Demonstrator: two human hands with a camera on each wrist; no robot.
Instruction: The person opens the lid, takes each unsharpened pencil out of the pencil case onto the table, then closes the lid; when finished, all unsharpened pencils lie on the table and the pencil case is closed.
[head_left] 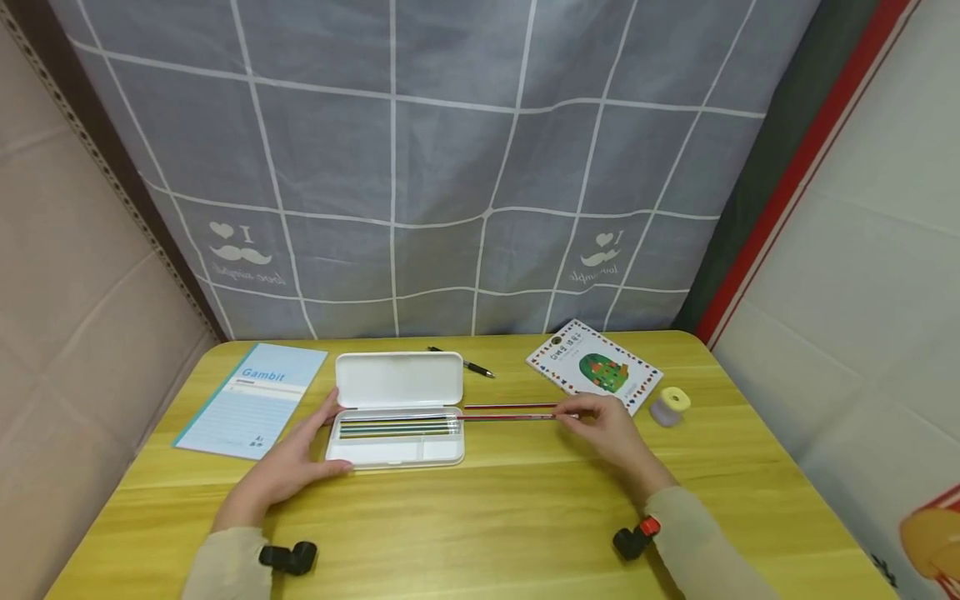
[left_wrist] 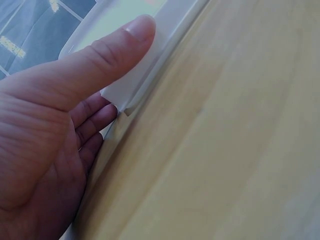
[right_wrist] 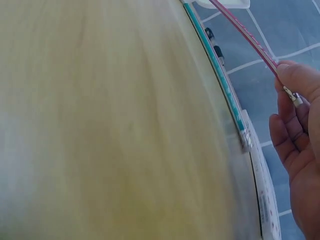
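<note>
A white pencil case (head_left: 397, 458) lies with its lid (head_left: 400, 379) raised; several striped pencils (head_left: 397, 428) lie inside. My left hand (head_left: 296, 458) is at the case's left end, thumb by the front corner and fingers along the side. In the left wrist view that thumb (left_wrist: 115, 52) reaches straight over the case's edge. My right hand (head_left: 603, 425) pinches a red-striped pencil (right_wrist: 250, 40) near its metal-capped end, between thumb and fingers. The pencil's other end reaches over the case's right side. Another pencil (right_wrist: 215, 70), teal on its near side, lies on the table below it.
A blue notebook (head_left: 258, 400) lies at the left. Behind the case is a black pen (head_left: 476, 367). At the right are a white booklet (head_left: 592, 362) with a green picture and a small yellow-topped container (head_left: 670, 407). A grey checked cloth hangs behind the table.
</note>
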